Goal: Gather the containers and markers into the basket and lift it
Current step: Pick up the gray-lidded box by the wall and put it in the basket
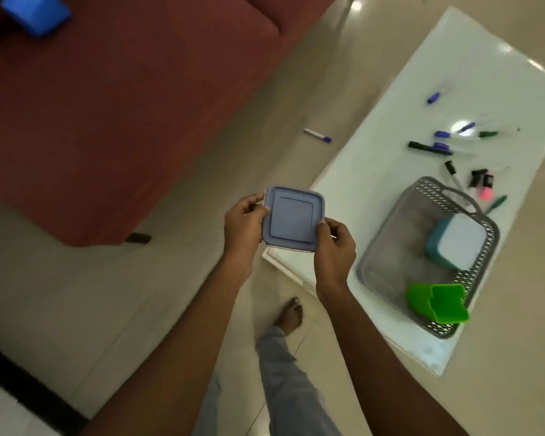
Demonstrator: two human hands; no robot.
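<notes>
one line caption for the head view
Both hands hold a blue-lidded container beside a grey basket, markers scattered on the table.

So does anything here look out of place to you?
Yes: one marker lies on the floor near the red sofa, away from the others scattered on the white table. The green container sits tipped over the basket rim.

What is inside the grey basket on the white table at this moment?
The grey basket holds a teal container with a white lid and a green container at its near end. No markers show inside it. The basket floor beneath both containers is hidden.
</notes>
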